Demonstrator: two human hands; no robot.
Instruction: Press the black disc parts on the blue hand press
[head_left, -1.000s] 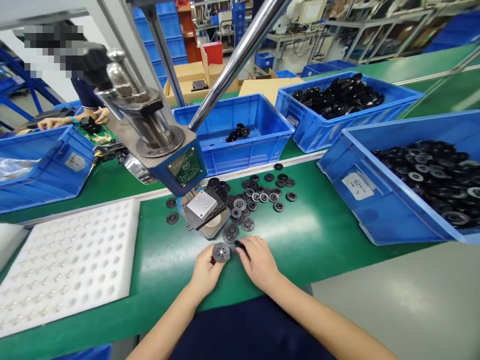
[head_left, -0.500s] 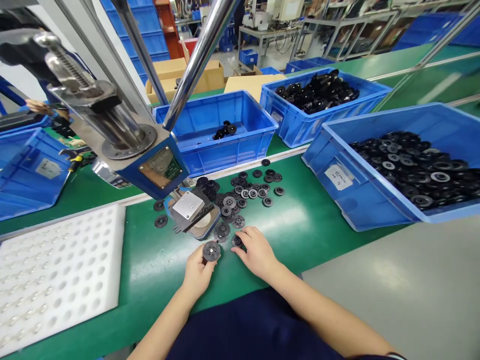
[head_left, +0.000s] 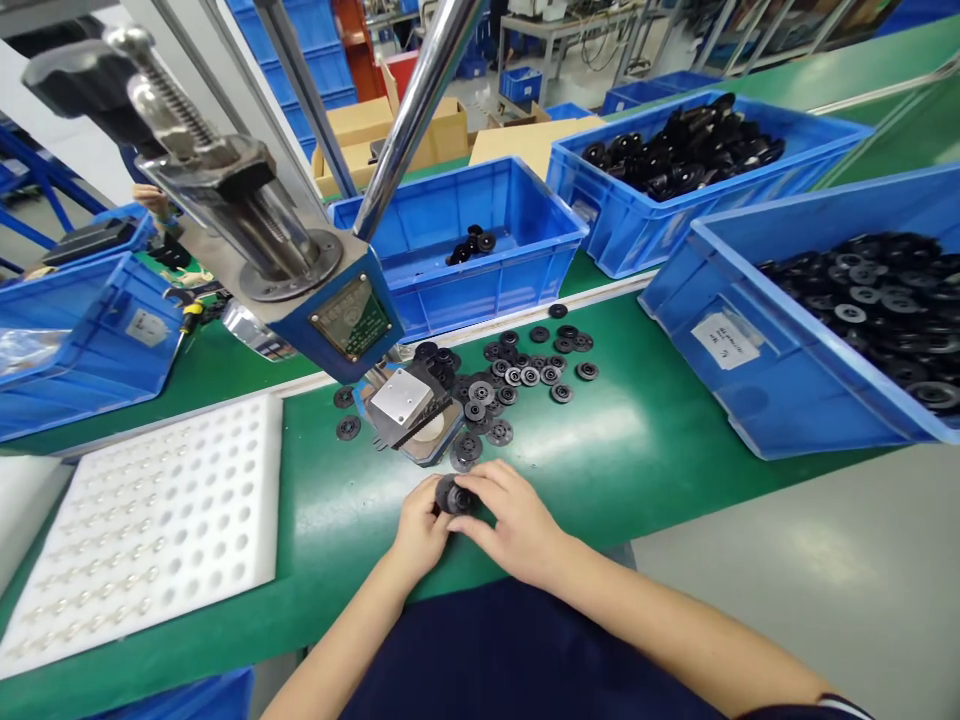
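Nameplate (head_left: 351,318) on press (head_left: 289,335), label (head_left: 725,340) on R bin (head_left: 686,290): txt too small to read. L hand (head_left: 421,525) grips blk disc (head_left: 444,488); R hand (head_left: 517,520) pinches smaller pc (head_left: 460,501) over disc's face, both just in front of press, abv bench (head_left: 585,470). Loose discs (head_left: 481,392) beside press; foam tray (head_left: 259,500) L.

Factory assembly workshop, judging by the fittings: a metal press (head_left: 352,315) stands at a long green surface (head_left: 592,470) scattered with loose black discs (head_left: 530,376). Blue plastic bins (head_left: 694,285) hold black parts (head_left: 686,150) in bulk, some with paper labels (head_left: 724,341). White foam tray (head_left: 264,545), rows of holes. Stacked blue crates (head_left: 328,70) and cardboard boxes (head_left: 431,140) behind.
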